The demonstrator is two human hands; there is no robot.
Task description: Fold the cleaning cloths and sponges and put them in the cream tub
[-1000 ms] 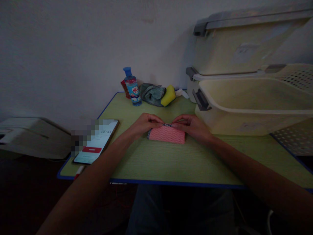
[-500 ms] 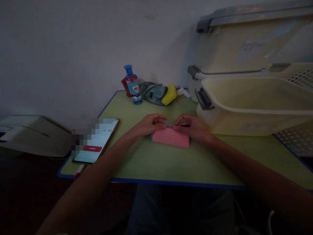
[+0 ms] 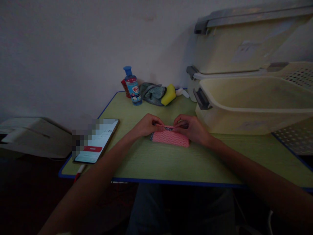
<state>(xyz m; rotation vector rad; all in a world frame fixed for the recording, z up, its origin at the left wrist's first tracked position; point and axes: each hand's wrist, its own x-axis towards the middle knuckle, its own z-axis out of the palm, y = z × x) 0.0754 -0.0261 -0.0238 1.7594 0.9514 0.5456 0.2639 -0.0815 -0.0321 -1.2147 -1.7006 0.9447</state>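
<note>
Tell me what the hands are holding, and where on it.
Both hands, left and right, pinch the far top edge of the folded pink cloth lying on the table.

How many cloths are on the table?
2 that I can tell. A pink cloth lies folded mid-table, pinched along its far edge by the left hand and right hand. A grey-green cloth is bunched by the wall beside the bottle. Others may be hidden.

Dim, underexposed view, soft throughout, darkest along the bottom, bowed at edges.
</note>
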